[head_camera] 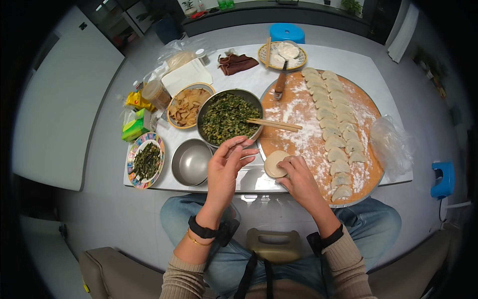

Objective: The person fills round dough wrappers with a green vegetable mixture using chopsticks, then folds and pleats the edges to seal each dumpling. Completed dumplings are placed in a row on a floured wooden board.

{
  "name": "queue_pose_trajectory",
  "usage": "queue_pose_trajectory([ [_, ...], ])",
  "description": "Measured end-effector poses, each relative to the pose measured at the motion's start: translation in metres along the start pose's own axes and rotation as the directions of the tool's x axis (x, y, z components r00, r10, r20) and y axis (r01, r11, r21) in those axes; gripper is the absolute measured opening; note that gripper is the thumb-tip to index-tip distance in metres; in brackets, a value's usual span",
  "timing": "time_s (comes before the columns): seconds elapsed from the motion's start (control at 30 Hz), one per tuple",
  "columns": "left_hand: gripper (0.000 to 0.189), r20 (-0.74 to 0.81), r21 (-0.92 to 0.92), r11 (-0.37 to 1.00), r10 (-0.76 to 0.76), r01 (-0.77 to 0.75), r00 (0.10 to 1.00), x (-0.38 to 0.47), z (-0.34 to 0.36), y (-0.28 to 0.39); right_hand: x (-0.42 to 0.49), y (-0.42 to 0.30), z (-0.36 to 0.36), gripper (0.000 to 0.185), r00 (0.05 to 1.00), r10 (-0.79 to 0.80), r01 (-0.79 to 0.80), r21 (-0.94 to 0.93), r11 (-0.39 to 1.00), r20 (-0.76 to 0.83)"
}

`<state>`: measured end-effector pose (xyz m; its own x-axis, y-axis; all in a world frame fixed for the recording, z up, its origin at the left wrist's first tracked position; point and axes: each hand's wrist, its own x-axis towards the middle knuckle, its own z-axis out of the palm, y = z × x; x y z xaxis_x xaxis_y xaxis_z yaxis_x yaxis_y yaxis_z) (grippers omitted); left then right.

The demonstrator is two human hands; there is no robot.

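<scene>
A round dumpling wrapper (275, 164) is pinched at its right side by my right hand (298, 175), at the near left edge of a floured round wooden board (298, 138). Fingers apart, my left hand (227, 164) hovers with nothing in it, just below a metal bowl of chopped green filling (229, 117). A pair of wooden chopsticks (276, 124) rests in that bowl and sticks out over the board. Two long rows of folded dumplings (336, 116) run down the board's right half. An empty steel bowl (191, 163) stands left of my left hand.
At the back, a patterned plate of flour (282, 56) stands beside a wooden-handled tool (281, 82) and a brown cloth (238, 64). Leftward are a basket of brown pieces (190, 106), a plate of dark greens (146, 160) and a tissue pack (136, 125). A plastic bag (392, 145) lies right.
</scene>
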<state>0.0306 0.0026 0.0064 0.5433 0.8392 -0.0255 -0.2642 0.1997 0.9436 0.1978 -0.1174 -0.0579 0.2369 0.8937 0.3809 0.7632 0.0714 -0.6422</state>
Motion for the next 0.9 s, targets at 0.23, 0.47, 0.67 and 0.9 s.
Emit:
queue_pose_trajectory([
  [0.23, 0.024, 0.119, -0.066, 0.991, -0.107, 0.115, 0.987, 0.012, -0.012, -0.038, 0.003, 0.019, 0.001, 0.024, 0.992, -0.027, 0.034, -0.054, 0.998, 0.121],
  [0.47, 0.019, 0.085, -0.012, 0.973, -0.229, 0.231, 0.970, 0.015, -0.017, -0.078, 0.008, 0.009, 0.011, 0.026, 0.995, 0.048, -0.045, -0.035, 0.998, 0.089],
  [0.67, 0.021, 0.048, 0.049, 0.969, -0.245, 0.243, 0.968, 0.015, -0.019, -0.095, 0.010, 0.001, 0.023, 0.027, 0.989, 0.114, -0.110, -0.043, 0.993, 0.090],
  [0.9, 0.019, 0.049, 0.068, 0.968, -0.243, 0.240, 0.969, 0.015, -0.021, -0.099, 0.008, 0.003, 0.021, 0.022, 0.985, 0.128, -0.123, -0.050, 0.991, 0.111],
])
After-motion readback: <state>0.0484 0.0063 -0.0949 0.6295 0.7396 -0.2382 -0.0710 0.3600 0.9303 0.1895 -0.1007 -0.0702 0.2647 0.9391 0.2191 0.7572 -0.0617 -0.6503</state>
